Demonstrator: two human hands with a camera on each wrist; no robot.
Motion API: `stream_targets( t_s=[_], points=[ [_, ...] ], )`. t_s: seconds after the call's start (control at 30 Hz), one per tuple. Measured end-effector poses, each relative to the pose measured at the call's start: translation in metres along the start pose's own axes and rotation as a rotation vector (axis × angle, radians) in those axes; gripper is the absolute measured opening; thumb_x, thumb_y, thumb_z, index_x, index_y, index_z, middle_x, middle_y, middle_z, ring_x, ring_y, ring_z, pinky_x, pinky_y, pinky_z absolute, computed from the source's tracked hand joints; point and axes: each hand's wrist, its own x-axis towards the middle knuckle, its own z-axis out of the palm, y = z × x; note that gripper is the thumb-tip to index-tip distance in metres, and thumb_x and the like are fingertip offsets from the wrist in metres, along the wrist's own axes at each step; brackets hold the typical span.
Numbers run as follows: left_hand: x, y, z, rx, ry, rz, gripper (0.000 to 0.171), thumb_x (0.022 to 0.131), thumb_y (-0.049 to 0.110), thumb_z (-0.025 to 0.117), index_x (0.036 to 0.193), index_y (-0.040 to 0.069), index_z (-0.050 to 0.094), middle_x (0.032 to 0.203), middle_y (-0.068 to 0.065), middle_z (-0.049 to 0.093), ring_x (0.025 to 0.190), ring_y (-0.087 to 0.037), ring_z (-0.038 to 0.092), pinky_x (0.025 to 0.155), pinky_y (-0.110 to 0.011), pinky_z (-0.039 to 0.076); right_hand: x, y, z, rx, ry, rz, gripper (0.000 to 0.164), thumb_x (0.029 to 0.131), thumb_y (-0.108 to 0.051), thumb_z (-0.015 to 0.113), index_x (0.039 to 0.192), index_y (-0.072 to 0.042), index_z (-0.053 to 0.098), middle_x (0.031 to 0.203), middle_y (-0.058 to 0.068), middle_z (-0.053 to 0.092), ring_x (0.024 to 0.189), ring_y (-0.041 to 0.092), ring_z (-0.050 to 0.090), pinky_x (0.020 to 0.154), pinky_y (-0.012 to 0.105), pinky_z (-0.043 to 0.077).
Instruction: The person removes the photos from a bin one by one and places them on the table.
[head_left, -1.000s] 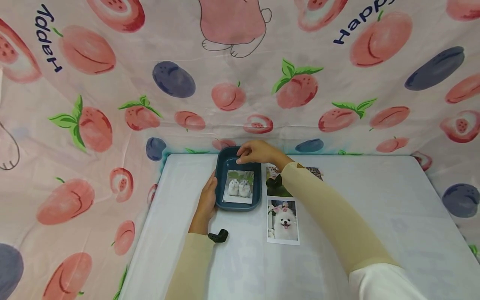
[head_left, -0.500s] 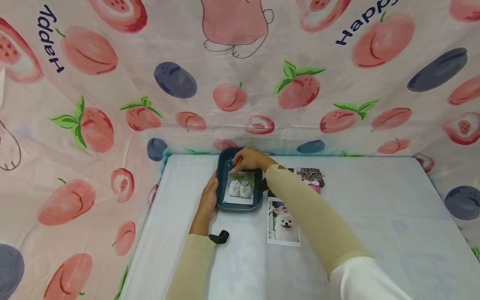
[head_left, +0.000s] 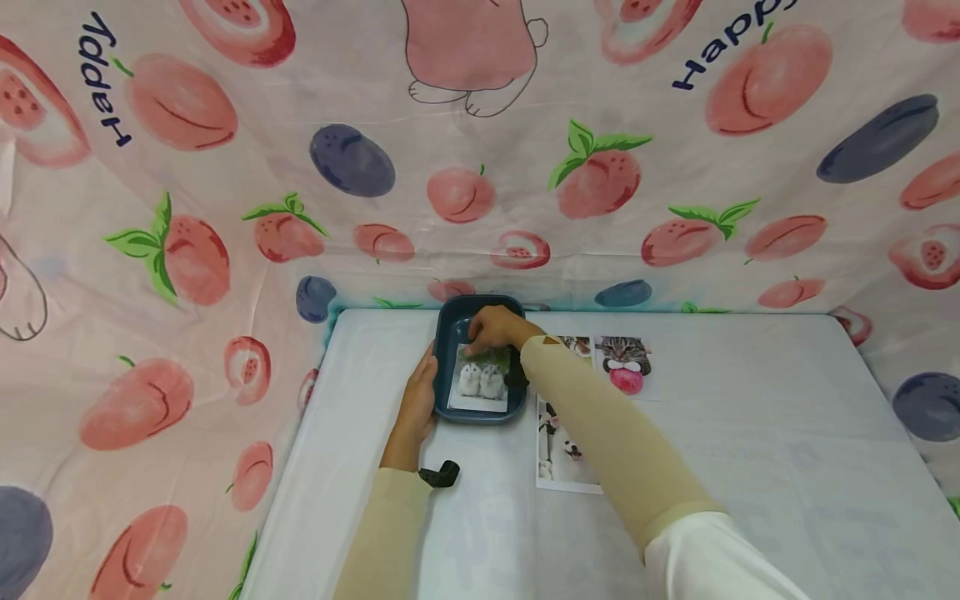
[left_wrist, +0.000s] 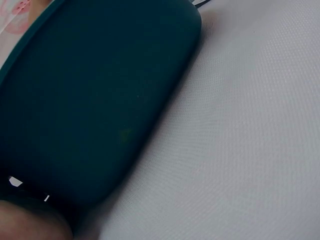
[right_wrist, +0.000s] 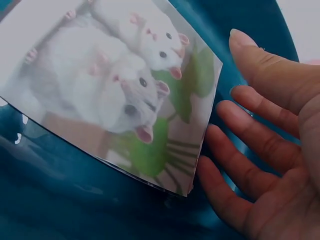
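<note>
A dark teal tray [head_left: 480, 418] stands near the back of the white table. Inside it lies a photo card of two white hamsters [head_left: 480, 382], with another layer's edge showing under it in the right wrist view. My left hand [head_left: 414, 408] rests along the tray's left side, its fingers fairly straight; the left wrist view shows mostly the tray's outer wall [left_wrist: 95, 100]. My right hand [head_left: 495, 327] is over the tray at the card's far end. In the right wrist view its thumb stands apart, and its relaxed fingers [right_wrist: 235, 150] are at the card's edge, pinching nothing.
Right of the tray lie a white dog photo [head_left: 551, 467], partly under the right forearm, a cat photo [head_left: 626, 367], and another photo [head_left: 576, 345] mostly covered by the sleeve. A fruit-printed cloth [head_left: 450, 267] hangs behind the table.
My right hand has come down and toward me, from above the tray's far edge to the hamster card's far end. The left hand and the card stay about where they were.
</note>
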Motion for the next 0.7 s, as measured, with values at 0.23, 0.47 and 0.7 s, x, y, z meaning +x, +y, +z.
stream_targets(
  t_s=[0.23, 0.47, 0.7],
  points=[
    [-0.0004, 0.0009, -0.0011, 0.003, -0.01, -0.002, 0.051, 0.112, 0.041, 0.031, 0.162, 0.032, 0.028, 0.168, 0.0, 0.028, 0.153, -0.026, 0.03, 0.126, -0.048, 0.024, -0.0003, -0.002, 0.0039, -0.024, -0.027, 0.006, 0.04, 0.088, -0.038, 0.081, 0.119, -0.013, 0.076, 0.119, 0.003, 0.074, 0.113, 0.023, 0.065, 0.098, 0.036, 0.054],
    [0.0006, 0.0001, -0.0022, 0.012, -0.018, 0.004, 0.051, 0.112, 0.041, 0.031, 0.163, 0.031, 0.027, 0.169, 0.001, 0.025, 0.155, -0.024, 0.025, 0.128, -0.046, 0.021, 0.0002, -0.0001, 0.0057, 0.013, -0.019, -0.003, 0.025, 0.085, -0.032, 0.084, 0.106, -0.018, 0.079, 0.104, -0.002, 0.077, 0.1, 0.018, 0.066, 0.089, 0.033, 0.055],
    [0.0002, -0.0003, -0.0017, 0.021, -0.008, -0.005, 0.051, 0.112, 0.041, 0.031, 0.162, 0.031, 0.028, 0.169, 0.005, 0.026, 0.156, -0.019, 0.023, 0.128, -0.043, 0.02, 0.0005, 0.003, 0.0061, 0.063, -0.016, -0.007, 0.016, 0.084, -0.028, 0.085, 0.098, -0.021, 0.08, 0.097, -0.004, 0.077, 0.092, 0.015, 0.064, 0.085, 0.031, 0.053]
  ],
)
